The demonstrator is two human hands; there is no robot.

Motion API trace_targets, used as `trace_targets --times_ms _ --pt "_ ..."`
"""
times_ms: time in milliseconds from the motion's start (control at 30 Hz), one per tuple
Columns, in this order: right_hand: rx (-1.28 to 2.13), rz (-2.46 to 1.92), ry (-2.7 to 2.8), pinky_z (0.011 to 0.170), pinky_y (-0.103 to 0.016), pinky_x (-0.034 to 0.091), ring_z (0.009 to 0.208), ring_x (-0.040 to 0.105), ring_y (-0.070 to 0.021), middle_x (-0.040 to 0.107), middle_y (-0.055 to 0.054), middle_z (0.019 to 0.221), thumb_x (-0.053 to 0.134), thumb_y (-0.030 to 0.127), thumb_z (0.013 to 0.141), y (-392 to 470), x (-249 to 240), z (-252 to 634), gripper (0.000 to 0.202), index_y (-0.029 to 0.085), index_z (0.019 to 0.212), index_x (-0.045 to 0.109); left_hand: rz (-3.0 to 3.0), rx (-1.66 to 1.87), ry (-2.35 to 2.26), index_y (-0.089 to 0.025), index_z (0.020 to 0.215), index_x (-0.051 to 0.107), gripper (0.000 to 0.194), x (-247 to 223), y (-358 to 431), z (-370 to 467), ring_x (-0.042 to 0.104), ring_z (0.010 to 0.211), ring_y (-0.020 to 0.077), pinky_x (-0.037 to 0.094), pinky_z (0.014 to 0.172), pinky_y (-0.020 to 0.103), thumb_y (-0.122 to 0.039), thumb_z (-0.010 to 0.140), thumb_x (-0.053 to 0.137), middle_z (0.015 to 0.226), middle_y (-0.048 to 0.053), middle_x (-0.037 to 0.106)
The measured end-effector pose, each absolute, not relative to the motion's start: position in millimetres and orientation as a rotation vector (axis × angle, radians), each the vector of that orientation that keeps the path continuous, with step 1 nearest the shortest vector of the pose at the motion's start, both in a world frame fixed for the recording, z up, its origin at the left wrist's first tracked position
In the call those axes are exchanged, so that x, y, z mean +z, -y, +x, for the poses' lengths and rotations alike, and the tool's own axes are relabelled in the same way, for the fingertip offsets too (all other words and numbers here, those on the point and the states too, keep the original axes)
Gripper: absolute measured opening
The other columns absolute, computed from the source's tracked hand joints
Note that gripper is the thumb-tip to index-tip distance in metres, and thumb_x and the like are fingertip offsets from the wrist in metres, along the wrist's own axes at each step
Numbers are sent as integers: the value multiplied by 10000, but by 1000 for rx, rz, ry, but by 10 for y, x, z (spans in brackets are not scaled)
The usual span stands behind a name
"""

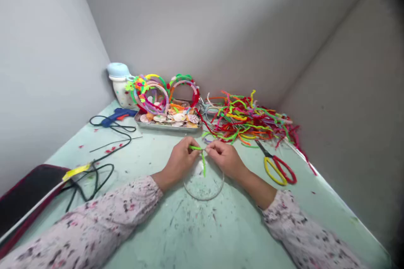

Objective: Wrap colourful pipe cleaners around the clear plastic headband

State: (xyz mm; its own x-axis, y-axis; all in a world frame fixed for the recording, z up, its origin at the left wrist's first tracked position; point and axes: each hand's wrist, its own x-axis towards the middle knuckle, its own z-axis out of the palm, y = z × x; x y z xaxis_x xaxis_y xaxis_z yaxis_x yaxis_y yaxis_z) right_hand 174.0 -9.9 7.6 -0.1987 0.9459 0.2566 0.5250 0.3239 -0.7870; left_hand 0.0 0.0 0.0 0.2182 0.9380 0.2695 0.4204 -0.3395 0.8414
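Observation:
A thin pale ring (pixel 203 199) hangs down between my two hands over the table. My left hand (pixel 183 157) is pinched on a bright green fuzzy pipe cleaner (pixel 203 166), one part of which lies across its fingertips while another points down inside the ring. Close beside it, my right hand (pixel 224 157) has thumb and forefinger pressed together at the top of the ring, near the green strand. The fingertips of both hands nearly meet.
Behind my hands, a metal tray (pixel 167 127) holds shells and colourful hoops. A tangled pipe-cleaner heap (pixel 249 119) and scissors (pixel 279 170) lie right. Left are a white bottle (pixel 121 88), a blue tool (pixel 118 115), black cord (pixel 112 151) and a dark case (pixel 28 197).

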Motion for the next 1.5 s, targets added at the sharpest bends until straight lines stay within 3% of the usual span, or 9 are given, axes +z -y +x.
trace_targets --times_ms 367,867,1133,1500 --pt "878 -1273 1767 464 -208 286 475 405 -93 459 57 526 524 303 821 103 33 1758 150 181 776 599 1864 1081 -1286 -174 748 531 48 -18 14 22 484 606 107 360 572 212 -193 742 575 672 -23 552" --pt "826 -1259 1760 470 -211 293 490 392 -94 448 54 534 532 300 815 116 57 1734 148 177 770 601 1810 1111 -1223 -181 749 504 52 11 43 23 445 557 90 337 529 197 -199 763 550 634 -41 514" --pt "799 -1240 1730 477 -219 298 507 403 -102 453 47 549 530 315 823 114 38 1757 157 180 791 604 1635 1087 -1116 -193 904 510 183 34 42 32 498 529 88 376 493 193 -263 753 585 688 -34 563" --pt "774 -1250 1763 486 -216 315 508 424 -106 484 44 547 529 296 817 112 23 1757 146 179 806 615 1405 1033 -950 -162 821 524 166 52 8 16 501 436 65 353 416 175 -325 793 541 739 15 655"
